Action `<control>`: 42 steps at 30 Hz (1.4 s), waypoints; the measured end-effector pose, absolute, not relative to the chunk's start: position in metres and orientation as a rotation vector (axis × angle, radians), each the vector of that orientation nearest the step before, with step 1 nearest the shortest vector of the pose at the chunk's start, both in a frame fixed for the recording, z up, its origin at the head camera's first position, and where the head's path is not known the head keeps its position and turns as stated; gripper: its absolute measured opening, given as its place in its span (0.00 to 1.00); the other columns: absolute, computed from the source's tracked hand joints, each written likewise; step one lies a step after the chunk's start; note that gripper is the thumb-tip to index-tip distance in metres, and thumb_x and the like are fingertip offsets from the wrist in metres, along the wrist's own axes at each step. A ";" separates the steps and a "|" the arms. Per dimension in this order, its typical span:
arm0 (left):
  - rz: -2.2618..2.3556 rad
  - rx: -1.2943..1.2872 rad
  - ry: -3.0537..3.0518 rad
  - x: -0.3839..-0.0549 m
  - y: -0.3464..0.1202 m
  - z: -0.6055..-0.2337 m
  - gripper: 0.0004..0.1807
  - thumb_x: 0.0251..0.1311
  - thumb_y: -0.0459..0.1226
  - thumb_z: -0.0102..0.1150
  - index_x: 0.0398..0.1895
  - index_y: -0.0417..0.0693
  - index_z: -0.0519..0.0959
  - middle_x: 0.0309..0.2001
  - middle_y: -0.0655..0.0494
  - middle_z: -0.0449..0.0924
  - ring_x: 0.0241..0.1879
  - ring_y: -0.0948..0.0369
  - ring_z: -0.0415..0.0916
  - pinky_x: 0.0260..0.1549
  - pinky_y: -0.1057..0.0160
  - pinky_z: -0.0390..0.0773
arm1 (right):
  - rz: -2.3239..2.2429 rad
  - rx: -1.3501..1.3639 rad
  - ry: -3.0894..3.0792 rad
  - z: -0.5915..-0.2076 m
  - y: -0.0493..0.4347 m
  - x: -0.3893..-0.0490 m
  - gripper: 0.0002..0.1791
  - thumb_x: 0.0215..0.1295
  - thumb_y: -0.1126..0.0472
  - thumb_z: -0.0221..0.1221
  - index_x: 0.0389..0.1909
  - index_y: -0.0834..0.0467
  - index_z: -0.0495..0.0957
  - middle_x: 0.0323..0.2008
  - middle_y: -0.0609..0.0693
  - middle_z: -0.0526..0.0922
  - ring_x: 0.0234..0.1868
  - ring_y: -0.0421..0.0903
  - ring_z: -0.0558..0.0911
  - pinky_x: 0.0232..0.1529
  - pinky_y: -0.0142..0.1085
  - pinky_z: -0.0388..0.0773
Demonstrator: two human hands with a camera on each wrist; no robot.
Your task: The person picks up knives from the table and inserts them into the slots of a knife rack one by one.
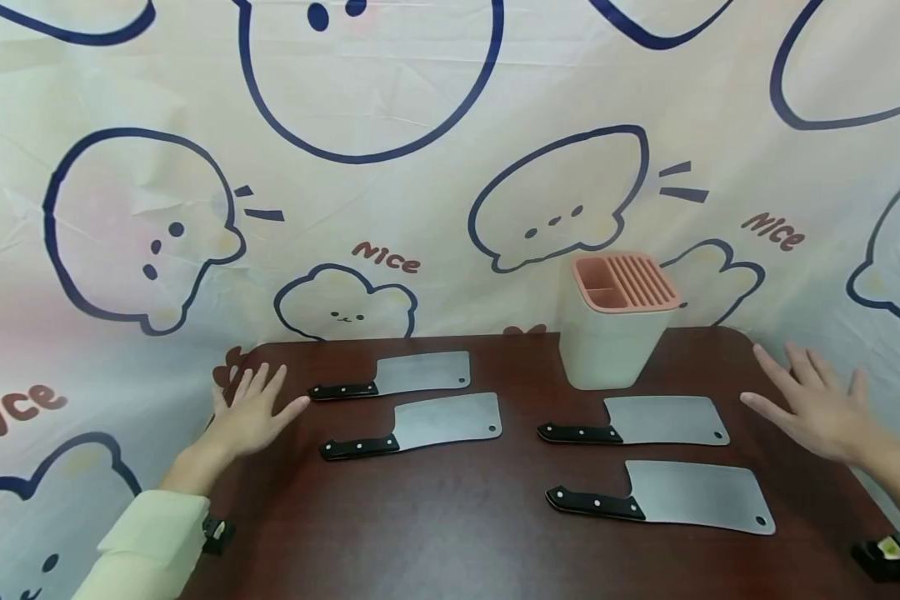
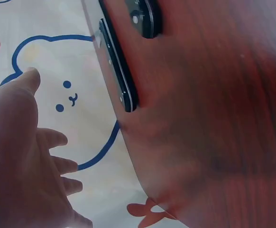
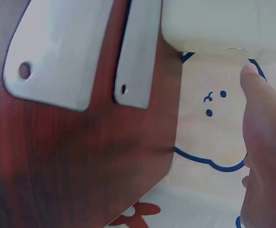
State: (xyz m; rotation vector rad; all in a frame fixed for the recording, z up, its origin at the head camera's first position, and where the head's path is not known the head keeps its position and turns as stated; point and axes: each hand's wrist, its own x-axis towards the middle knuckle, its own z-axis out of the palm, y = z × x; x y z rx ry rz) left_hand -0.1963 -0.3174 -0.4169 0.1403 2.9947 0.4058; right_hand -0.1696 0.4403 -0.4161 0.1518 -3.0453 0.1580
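Observation:
Fingers spread, my left hand (image 1: pixel 247 419) is held at the table's left side and holds nothing. Nearest to it are two cleavers with black riveted handles, the back left cleaver (image 1: pixel 423 372) and the front left cleaver (image 1: pixel 447 418), handles pointing left. On the right side my right hand (image 1: pixel 825 408) also has its fingers spread, with nothing in it. Left of it lie the back right cleaver (image 1: pixel 667 420) and the front right cleaver (image 1: pixel 701 496), their blades toward that hand. In the left wrist view a cleaver handle (image 2: pixel 118 66) shows beyond the fingers.
A pale knife block (image 1: pixel 611 350) with a pink slotted top stands at the back right of the dark brown table (image 1: pixel 420 533). A patterned cloth (image 1: pixel 360 208) hangs behind and around the table. Both wrists carry small black cameras.

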 end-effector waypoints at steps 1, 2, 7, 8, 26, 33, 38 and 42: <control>0.417 0.142 2.992 -0.198 -0.316 -0.416 0.53 0.71 0.67 0.40 0.79 0.32 0.48 0.76 0.22 0.39 0.76 0.28 0.30 0.60 0.19 0.23 | 0.165 0.147 -3.039 -0.414 0.439 -0.171 0.50 0.74 0.33 0.48 0.82 0.53 0.34 0.75 0.78 0.40 0.75 0.77 0.37 0.60 0.80 0.22; 0.427 0.145 2.989 -0.199 -0.315 -0.415 0.53 0.71 0.67 0.41 0.79 0.32 0.48 0.76 0.22 0.39 0.76 0.28 0.31 0.60 0.19 0.24 | 0.171 0.146 -3.033 -0.411 0.438 -0.172 0.49 0.75 0.33 0.47 0.82 0.54 0.35 0.75 0.78 0.41 0.75 0.77 0.37 0.61 0.80 0.22; 0.458 0.148 2.975 -0.209 -0.309 -0.410 0.53 0.71 0.66 0.44 0.79 0.31 0.49 0.76 0.23 0.40 0.76 0.28 0.33 0.62 0.20 0.25 | 0.232 0.162 -3.030 -0.397 0.428 -0.180 0.47 0.77 0.35 0.46 0.81 0.59 0.38 0.74 0.79 0.43 0.74 0.78 0.38 0.62 0.79 0.23; 0.465 0.150 2.975 -0.212 -0.308 -0.410 0.53 0.71 0.65 0.45 0.79 0.31 0.49 0.76 0.23 0.41 0.75 0.28 0.34 0.62 0.20 0.25 | 0.252 0.176 -3.033 -0.394 0.426 -0.181 0.47 0.77 0.36 0.46 0.81 0.59 0.39 0.74 0.79 0.43 0.74 0.78 0.38 0.62 0.79 0.23; 0.900 0.192 2.823 -0.249 -0.286 -0.418 0.46 0.76 0.57 0.47 0.77 0.28 0.50 0.75 0.25 0.49 0.74 0.31 0.48 0.68 0.30 0.55 | 0.794 0.145 -3.047 -0.339 0.377 -0.221 0.45 0.81 0.37 0.35 0.78 0.71 0.43 0.74 0.78 0.50 0.72 0.79 0.52 0.64 0.75 0.52; 0.992 0.136 2.794 -0.259 -0.282 -0.431 0.45 0.75 0.56 0.49 0.78 0.30 0.51 0.75 0.26 0.50 0.74 0.31 0.50 0.67 0.31 0.57 | 1.041 -0.036 -2.971 -0.326 0.359 -0.231 0.51 0.74 0.27 0.28 0.81 0.62 0.37 0.76 0.74 0.47 0.73 0.77 0.51 0.64 0.75 0.51; 1.024 0.159 2.787 -0.260 -0.279 -0.443 0.42 0.74 0.53 0.54 0.76 0.31 0.55 0.75 0.28 0.54 0.74 0.33 0.52 0.67 0.31 0.59 | 1.186 -0.017 -2.898 -0.326 0.353 -0.241 0.50 0.74 0.27 0.29 0.81 0.61 0.40 0.74 0.73 0.57 0.69 0.75 0.64 0.64 0.73 0.57; 1.041 0.182 2.786 -0.262 -0.275 -0.451 0.39 0.74 0.50 0.56 0.75 0.32 0.59 0.74 0.30 0.58 0.73 0.34 0.55 0.66 0.32 0.60 | 1.355 0.024 -2.834 -0.327 0.352 -0.246 0.48 0.76 0.30 0.33 0.82 0.60 0.41 0.75 0.71 0.57 0.69 0.74 0.66 0.66 0.73 0.55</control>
